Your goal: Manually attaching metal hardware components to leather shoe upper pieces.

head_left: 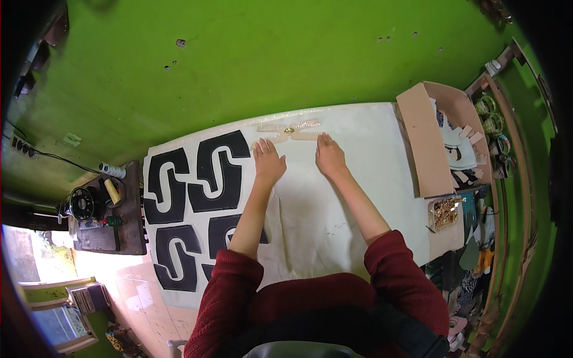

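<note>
A beige, scaly-textured strap piece with crossed arms (305, 125) lies on the white-covered table, with a round gold ornament (289, 130) at its middle. My left hand (269, 163) rests flat with fingers stretched out, its fingertips at the near left arm of the piece. Flat and stretched out too, my right hand (330, 156) has its fingertips at the end of the near right arm. The fingers partly cover these ends. Just left of my left hand lie several black pieces with S-shaped cutouts (206, 179); my left forearm hides part of one.
A cardboard box (416, 140) of scraps stands at the table's right end, near a clear container of small gold parts (444, 213). At left is a small dark stand (132, 209) with a thread spool (112, 170). A green wall (268, 59) rises behind the table.
</note>
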Demonstrator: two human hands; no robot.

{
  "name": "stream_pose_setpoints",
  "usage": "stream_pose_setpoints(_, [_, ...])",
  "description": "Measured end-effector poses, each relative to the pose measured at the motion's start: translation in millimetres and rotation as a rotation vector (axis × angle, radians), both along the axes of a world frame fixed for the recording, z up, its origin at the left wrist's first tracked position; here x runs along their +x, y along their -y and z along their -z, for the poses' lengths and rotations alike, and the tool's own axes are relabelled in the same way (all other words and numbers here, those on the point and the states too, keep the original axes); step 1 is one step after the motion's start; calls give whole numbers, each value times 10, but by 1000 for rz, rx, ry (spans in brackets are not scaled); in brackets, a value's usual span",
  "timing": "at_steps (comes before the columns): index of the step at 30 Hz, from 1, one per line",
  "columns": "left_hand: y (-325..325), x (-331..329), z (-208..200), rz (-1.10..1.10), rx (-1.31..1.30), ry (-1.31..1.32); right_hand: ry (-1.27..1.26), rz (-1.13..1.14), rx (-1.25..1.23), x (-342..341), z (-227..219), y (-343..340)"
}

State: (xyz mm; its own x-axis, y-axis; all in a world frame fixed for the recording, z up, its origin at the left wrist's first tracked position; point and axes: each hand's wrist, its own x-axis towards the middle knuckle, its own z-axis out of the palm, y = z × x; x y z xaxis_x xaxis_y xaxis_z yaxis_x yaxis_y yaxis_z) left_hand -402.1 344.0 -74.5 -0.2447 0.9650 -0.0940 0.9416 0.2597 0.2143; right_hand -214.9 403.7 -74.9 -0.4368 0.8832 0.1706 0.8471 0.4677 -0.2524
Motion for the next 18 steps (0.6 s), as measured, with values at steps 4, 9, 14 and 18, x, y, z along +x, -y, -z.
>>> stream_pose_setpoints(4, [-95, -191, -249, 5, -39, 39, 140, 6, -130, -122, -352, -141])
stream_pose_setpoints(9, [-189, -254, -445, -59, -132, 26, 104, 6, -309, -220, -501, -190])
stream_pose_setpoints(14, [-234, -92, -192, 8, 324, 195, -46, -77, 119, -240, -25, -286])
stream_pose_setpoints(18, [-272, -110, -55, 42, 224, 261, 1, -49, -10, -280, 30, -334])
